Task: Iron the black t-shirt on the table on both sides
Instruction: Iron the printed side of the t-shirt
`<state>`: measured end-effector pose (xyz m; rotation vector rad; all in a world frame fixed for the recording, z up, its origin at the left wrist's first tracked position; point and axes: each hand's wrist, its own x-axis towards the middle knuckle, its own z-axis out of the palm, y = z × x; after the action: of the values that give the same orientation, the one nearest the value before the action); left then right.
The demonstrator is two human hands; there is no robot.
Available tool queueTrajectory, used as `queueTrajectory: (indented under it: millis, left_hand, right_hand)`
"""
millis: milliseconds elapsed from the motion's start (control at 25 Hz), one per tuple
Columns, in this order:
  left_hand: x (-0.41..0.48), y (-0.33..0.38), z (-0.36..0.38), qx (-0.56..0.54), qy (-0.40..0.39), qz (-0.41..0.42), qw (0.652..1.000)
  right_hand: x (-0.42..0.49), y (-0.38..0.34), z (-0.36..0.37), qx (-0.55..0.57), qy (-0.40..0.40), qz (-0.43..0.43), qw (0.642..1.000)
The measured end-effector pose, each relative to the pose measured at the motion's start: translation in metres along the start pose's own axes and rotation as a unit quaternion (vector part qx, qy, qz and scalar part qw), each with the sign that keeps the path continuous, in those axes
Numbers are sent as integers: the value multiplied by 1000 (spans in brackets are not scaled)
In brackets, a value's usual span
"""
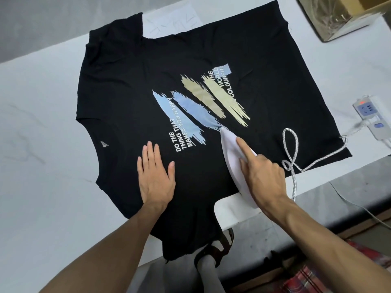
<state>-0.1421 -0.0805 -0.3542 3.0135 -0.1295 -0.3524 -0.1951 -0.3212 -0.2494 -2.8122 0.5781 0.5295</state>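
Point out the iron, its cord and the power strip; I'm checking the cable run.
iron (229,148): head view, white body just behind the tip.
cord (293,187): head view, straight stretch below the loop.
power strip (367,109): head view, top face by the sockets.

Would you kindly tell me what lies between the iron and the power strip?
In the head view, a braided cord loops over the black t-shirt between the iron and the power strip.
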Motion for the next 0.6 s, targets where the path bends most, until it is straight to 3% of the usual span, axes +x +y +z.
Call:
queueTrajectory:
  millis: [160, 280, 600]
  left_hand:
    - [0, 1, -2, -1, 1, -3, 1000]
    - [0, 1, -2, 7, -6, -2, 1000]
    - [-1, -10, -3, 17, -9, 12, 1000]
  right_hand:
    - [-11, -21, 3, 24, -21, -58, 998]
    - [-24, -43, 23, -26, -39, -103, 994]
    - [2, 15, 1, 16, 12, 12, 1000]
